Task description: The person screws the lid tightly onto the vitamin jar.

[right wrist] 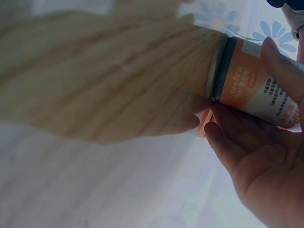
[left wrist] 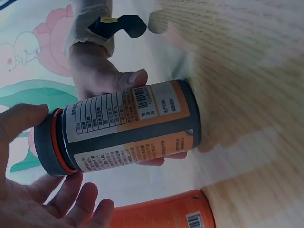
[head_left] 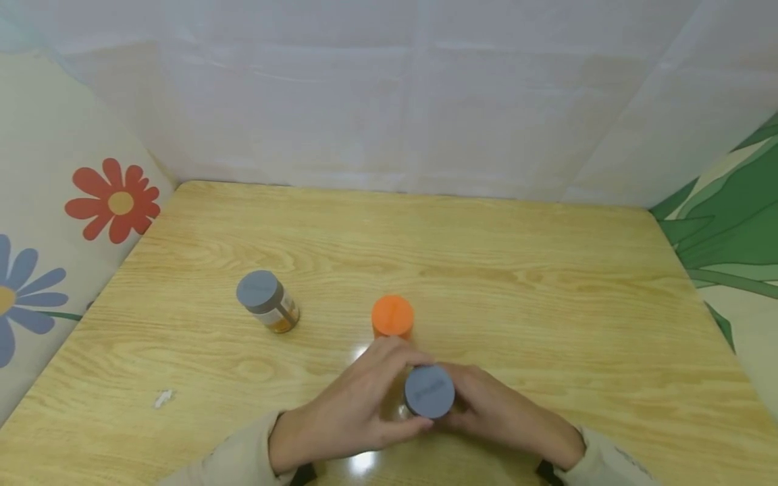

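A pill bottle with a dark grey lid [head_left: 429, 391] stands upright near the table's front edge, between both hands. My left hand [head_left: 365, 401] grips that lid, thumb on one side and fingers on the other. In the left wrist view, an orange ring [left wrist: 59, 142] shows just under the lid. The bottle's body [left wrist: 130, 124] has a white, orange and grey printed label. My right hand [head_left: 495, 408] holds the body low down; in the right wrist view its thumb [right wrist: 280, 66] lies along the label. Just beyond my left hand stands an orange-lidded container [head_left: 392, 316], partly covered by it.
Another grey-lidded bottle [head_left: 267, 300] stands to the left on the wood-grain table [head_left: 516, 270]. A small white scrap [head_left: 163, 398] lies at the front left. White sheeting [head_left: 365, 101] hangs behind the table, and flower-printed cloth [head_left: 115, 202] lines the left side.
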Demonstrator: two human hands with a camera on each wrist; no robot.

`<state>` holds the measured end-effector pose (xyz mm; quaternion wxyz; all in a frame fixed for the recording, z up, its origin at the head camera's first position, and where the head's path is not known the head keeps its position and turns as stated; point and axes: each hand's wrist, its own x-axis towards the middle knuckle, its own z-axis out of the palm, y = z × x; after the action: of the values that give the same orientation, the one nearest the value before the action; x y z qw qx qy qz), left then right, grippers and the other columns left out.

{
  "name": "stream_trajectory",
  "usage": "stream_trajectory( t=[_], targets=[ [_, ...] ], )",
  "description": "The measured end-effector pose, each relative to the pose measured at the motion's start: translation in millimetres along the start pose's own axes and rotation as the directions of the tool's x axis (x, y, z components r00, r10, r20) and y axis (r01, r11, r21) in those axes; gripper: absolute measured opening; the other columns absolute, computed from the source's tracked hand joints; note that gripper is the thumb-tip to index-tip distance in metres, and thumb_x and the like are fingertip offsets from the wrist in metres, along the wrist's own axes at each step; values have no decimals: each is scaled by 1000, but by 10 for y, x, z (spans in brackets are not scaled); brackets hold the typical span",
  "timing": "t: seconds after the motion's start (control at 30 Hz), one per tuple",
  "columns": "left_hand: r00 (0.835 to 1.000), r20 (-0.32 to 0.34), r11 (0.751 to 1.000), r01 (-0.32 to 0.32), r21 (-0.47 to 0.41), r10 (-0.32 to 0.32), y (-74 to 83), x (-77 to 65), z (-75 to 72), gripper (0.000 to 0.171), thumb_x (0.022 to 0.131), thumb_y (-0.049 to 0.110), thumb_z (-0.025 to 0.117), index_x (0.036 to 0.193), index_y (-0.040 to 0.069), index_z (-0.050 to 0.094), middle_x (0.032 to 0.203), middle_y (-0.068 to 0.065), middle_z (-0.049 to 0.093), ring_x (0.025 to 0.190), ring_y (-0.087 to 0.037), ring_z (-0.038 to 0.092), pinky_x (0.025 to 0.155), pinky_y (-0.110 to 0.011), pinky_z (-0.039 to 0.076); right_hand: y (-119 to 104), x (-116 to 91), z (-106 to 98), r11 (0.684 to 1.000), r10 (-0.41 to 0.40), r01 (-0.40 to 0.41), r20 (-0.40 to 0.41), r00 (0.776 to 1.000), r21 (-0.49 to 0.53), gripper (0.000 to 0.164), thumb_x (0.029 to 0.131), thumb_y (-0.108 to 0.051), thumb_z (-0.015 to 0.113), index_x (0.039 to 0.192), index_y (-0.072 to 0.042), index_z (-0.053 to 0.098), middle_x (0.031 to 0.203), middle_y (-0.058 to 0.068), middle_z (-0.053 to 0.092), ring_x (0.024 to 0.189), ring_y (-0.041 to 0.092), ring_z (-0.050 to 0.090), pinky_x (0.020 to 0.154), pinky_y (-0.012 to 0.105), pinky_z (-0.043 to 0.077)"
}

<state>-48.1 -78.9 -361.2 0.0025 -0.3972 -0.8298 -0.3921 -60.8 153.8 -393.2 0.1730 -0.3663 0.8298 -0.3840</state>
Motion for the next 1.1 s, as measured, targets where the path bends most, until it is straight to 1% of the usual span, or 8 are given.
stream_trajectory(
  t=[0.17,0.27,0.4,0.57,0.63,0.83,0.97,1.1],
  targets=[
    [998,59,999,29,-31,-27,18,12,-30,65,80,25,81,138,17,54,125,8,54,115,-6,46,99,-27,44,5,-4,-6,1000,-19,19,-12,1000,-22,46,92,-28,71,132,-10,58,122,0,70,112,10,64,94,31,56],
    [996,90,999,26,-44,-22,21,32,-30,67,80,25,81,140,18,53,126,9,54,116,-5,47,100,-26,44,8,-8,-16,1000,-11,11,4,1000,-7,51,92,-27,71,136,-8,54,127,3,68,116,14,64,97,33,55],
    [993,113,999,-9,-53,15,19,69,-5,68,80,26,82,141,19,52,130,9,56,121,-5,47,103,-28,42,15,-10,-23,1000,-5,5,20,1000,2,52,91,-22,71,138,-9,54,129,5,67,118,16,63,98,34,54],
    [989,134,998,-56,-34,60,6,99,14,66,82,28,81,140,18,51,137,8,56,130,-7,47,110,-33,39,12,-15,-26,999,-13,14,15,1000,-32,42,88,-19,74,127,-11,60,116,1,71,108,9,65,90,28,56],
    [991,118,998,-59,-29,62,-3,101,9,66,82,30,81,140,18,51,138,7,56,130,-8,47,109,-34,40,9,-13,-31,1000,0,1,23,1000,-23,44,88,-18,74,129,-10,58,118,1,70,109,10,64,91,29,56],
    [996,25,996,-84,3,84,-26,81,-4,69,80,37,82,137,16,51,132,5,55,123,-9,50,104,-30,44,1,-10,-32,1000,29,-29,37,999,12,53,90,-22,73,138,-10,52,133,4,64,121,19,61,100,37,53],
    [999,32,999,-30,-11,31,-16,57,-6,69,79,39,83,134,15,50,129,6,55,121,-7,49,103,-29,44,-1,-1,-14,1000,0,0,8,1000,-24,46,90,-21,73,132,-10,57,126,2,68,116,16,64,97,36,54],
    [998,46,999,41,-36,-39,-8,40,-6,66,77,37,84,129,14,50,125,8,55,116,-5,49,100,-26,44,-1,14,-5,999,-16,16,-7,1000,-43,48,89,-20,74,132,-7,58,126,2,68,117,17,64,98,36,54]
  ],
)
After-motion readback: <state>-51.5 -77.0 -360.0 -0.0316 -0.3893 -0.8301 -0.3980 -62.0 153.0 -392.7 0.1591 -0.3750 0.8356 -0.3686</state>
